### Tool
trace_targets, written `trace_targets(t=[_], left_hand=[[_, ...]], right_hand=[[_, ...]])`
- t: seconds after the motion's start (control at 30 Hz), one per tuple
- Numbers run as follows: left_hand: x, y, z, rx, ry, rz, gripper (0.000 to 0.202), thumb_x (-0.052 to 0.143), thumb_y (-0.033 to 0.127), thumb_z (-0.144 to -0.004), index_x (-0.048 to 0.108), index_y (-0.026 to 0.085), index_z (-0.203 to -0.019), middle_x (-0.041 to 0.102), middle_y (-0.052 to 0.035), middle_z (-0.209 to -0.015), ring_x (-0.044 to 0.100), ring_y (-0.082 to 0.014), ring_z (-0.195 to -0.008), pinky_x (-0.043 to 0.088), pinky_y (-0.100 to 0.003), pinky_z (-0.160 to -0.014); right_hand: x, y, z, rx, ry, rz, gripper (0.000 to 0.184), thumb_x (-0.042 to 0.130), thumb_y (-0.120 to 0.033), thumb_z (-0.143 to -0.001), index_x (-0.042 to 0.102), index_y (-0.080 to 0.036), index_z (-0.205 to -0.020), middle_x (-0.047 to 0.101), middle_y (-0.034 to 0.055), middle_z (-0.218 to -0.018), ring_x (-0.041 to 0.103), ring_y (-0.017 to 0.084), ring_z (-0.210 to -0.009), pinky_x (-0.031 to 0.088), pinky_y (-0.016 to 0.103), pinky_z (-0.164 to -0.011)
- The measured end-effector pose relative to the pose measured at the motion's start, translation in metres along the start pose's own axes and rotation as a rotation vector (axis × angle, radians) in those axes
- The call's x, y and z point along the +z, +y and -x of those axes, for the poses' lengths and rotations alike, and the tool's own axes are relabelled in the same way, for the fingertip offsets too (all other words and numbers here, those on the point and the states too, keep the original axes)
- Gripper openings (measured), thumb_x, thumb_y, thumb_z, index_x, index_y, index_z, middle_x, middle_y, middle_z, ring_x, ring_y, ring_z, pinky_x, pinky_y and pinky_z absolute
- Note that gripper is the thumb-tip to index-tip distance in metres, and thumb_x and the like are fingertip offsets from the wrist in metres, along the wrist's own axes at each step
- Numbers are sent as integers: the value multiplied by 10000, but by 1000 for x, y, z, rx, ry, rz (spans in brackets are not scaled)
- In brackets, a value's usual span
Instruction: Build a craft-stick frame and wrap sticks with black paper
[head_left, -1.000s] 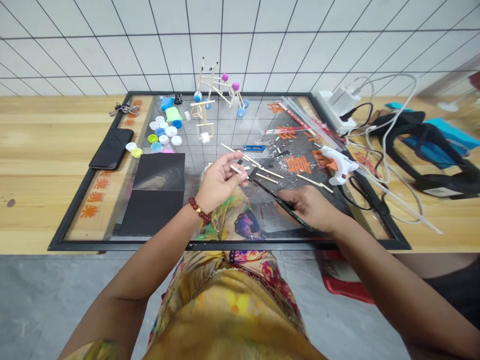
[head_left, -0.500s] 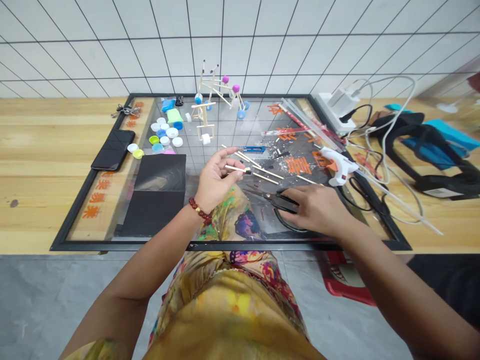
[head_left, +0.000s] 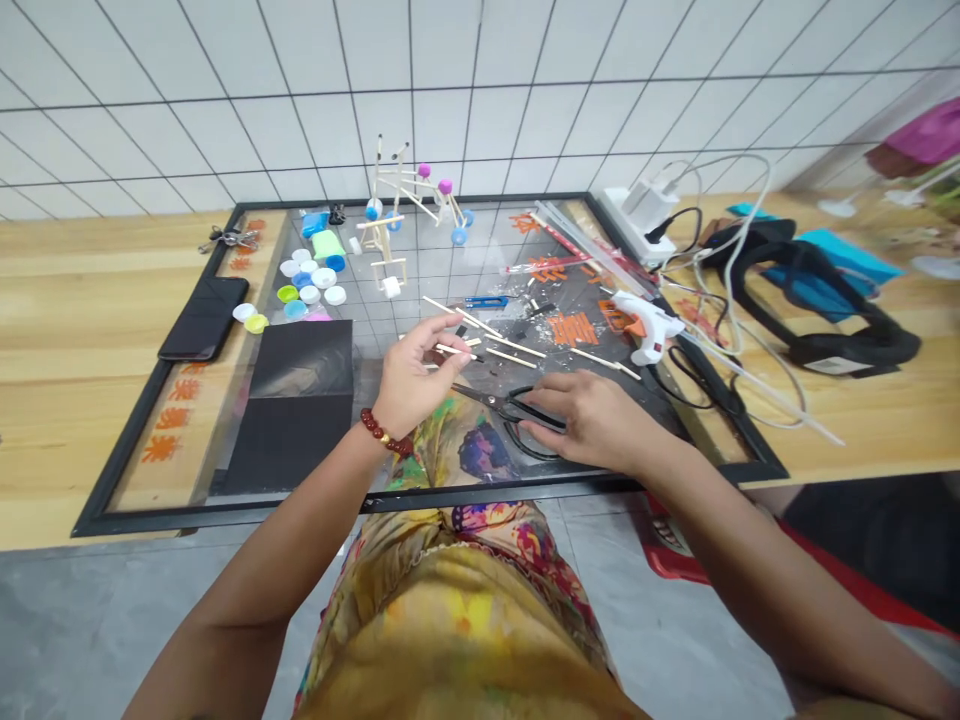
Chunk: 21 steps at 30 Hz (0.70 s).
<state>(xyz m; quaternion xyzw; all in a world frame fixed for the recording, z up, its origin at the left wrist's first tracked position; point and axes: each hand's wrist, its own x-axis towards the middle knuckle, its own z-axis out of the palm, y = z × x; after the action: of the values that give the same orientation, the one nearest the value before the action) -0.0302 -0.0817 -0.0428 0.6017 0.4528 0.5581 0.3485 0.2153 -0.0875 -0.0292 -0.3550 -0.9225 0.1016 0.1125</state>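
Observation:
My left hand (head_left: 416,378) is raised over the glass-topped board, its fingers pinching a thin wooden stick (head_left: 457,351). Several more cut sticks (head_left: 514,347) lie just past it. My right hand (head_left: 592,420) rests on black-handled scissors (head_left: 517,408), whose blades point left toward my left wrist. The scissors lie flat on the glass, and my fingers partly hide the handles. A red bead bracelet (head_left: 385,432) circles my left wrist.
Beyond my hands stand wooden stick models (head_left: 409,185) with coloured balls. To the left are bottle caps (head_left: 307,280), black card (head_left: 289,405) and a phone (head_left: 202,318). To the right are a white glue gun (head_left: 645,325), second scissors (head_left: 701,385), cables and a power strip (head_left: 634,220).
The scissors, held tilted in my right hand a second ago, now lie flat and further left. My left hand stays raised with its stick. The whole view has shifted slightly.

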Motion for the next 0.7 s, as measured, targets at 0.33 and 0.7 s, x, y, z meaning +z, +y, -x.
trace_targets(t=[0.33, 0.7], left_hand=[[4, -1, 9, 114, -127, -149, 340, 671, 163, -807, 676, 201, -1145, 760, -19, -864, 711, -135, -764, 567, -256, -743], [2, 0, 5, 20, 50, -42, 372, 720, 201, -791, 662, 173, -1157, 750, -29, -862, 707, -146, -796, 569, -272, -768]], right_hand=[[-63, 102, 30, 1105, 36, 170, 517, 524, -614, -862, 635, -163, -634, 591, 134, -624, 435, 172, -571, 315, 365, -608], [-26, 136, 29, 1115, 257, -9, 459, 619, -623, -760, 558, -212, -566, 476, 61, -506, 416, 180, -575, 290, 369, -608]])
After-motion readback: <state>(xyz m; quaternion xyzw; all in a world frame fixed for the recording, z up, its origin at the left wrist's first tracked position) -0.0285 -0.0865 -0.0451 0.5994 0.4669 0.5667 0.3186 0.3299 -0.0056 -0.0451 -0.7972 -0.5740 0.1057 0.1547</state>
